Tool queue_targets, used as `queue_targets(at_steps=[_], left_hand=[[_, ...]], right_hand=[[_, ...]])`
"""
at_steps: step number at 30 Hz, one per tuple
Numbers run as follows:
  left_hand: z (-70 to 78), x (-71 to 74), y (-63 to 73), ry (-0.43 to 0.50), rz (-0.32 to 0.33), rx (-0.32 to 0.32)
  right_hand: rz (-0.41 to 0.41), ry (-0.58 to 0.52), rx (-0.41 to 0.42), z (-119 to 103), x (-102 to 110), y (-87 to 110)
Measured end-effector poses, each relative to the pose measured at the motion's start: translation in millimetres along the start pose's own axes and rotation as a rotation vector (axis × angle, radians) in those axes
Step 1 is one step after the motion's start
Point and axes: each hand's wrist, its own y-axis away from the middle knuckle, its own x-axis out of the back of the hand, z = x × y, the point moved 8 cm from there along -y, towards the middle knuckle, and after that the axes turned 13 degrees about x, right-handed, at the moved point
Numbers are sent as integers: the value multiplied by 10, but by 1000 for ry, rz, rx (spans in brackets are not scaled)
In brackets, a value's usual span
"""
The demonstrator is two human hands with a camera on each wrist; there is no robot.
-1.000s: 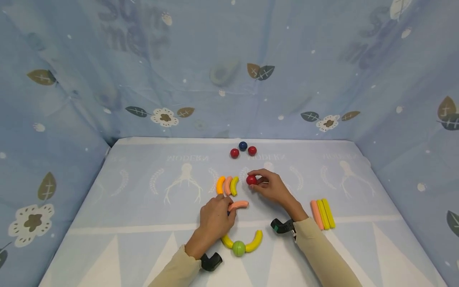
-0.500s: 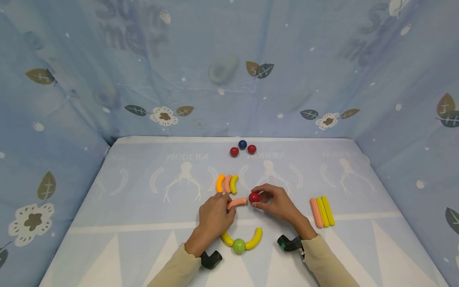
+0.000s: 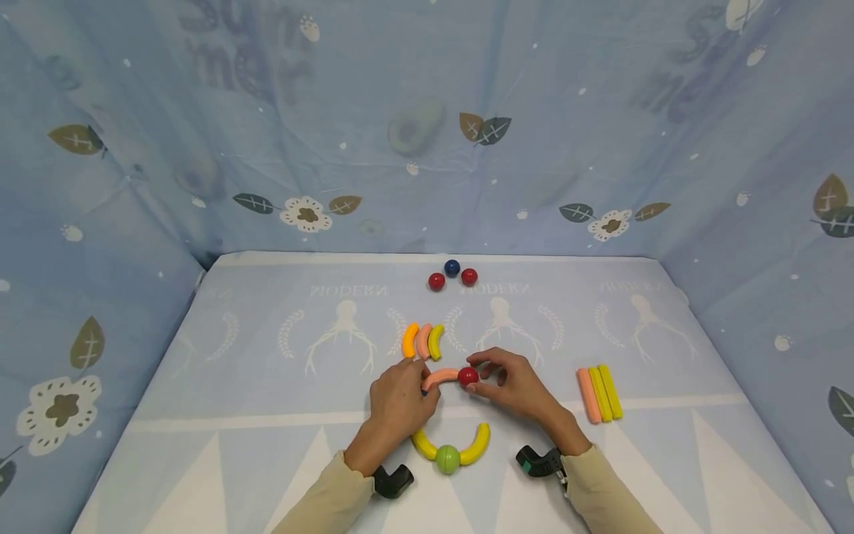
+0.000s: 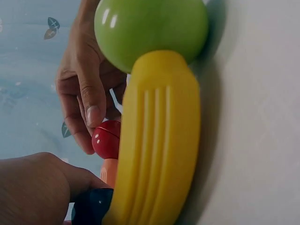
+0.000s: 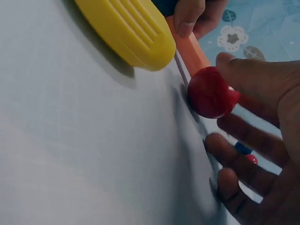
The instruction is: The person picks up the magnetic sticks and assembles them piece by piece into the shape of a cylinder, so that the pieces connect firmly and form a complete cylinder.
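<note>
My left hand [image 3: 402, 400] pinches a curved salmon-pink toy rod [image 3: 442, 377] near its left end. A dark blue ball [image 4: 91, 206] sits under those fingers, mostly hidden in the head view. At the rod's other end is a red ball [image 3: 468, 377], right against the tip. My right hand [image 3: 515, 382] holds this ball loosely between thumb and index finger, its other fingers spread. Nearer me, a green ball [image 3: 448, 460] joins two curved yellow rods [image 3: 477, 445] in a U shape; the left one runs up toward my left hand.
Behind my hands lie three short curved rods, orange [image 3: 410, 340], pink [image 3: 423, 342] and yellow [image 3: 436, 343]. Farther back are two red balls [image 3: 437, 281] and a blue ball [image 3: 452, 268]. Straight pink and yellow rods [image 3: 600, 393] lie at the right. Printed curtains [image 3: 427, 126] enclose the table.
My right hand has brought the red ball toward me and then left, up against the free end of the pink rod. My left hand has stayed in place, holding the rod.
</note>
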Motion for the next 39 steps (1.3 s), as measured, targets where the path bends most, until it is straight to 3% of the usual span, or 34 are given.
queue_targets(at_steps=[3,7,11,15,20,23,31,39], left_hand=[[-11,5,0,3,1,16],[-25,3,-4,12,-14,41],[-30,-1,-8,0,-39,65],[-23,19,-10,-52,-58,75],[-36,54,-4,-167,-140,87],[-37,64,3,-191,-187,77],[110,32,30,-11,-123,-130],[129,24,34,-14,-121,-168]], right_hand=[[23,89,-35,-68,52,84],[29,213,-214,-215,64,275],[14,265,-404,-397,-17,528],[-1,278,-482,-546,-129,681],[-13,282,-508,-571,-218,684],[7,288,-509,-557,-215,655],[57,307,-492,-523,-201,575],[87,312,-479,-455,-173,519]])
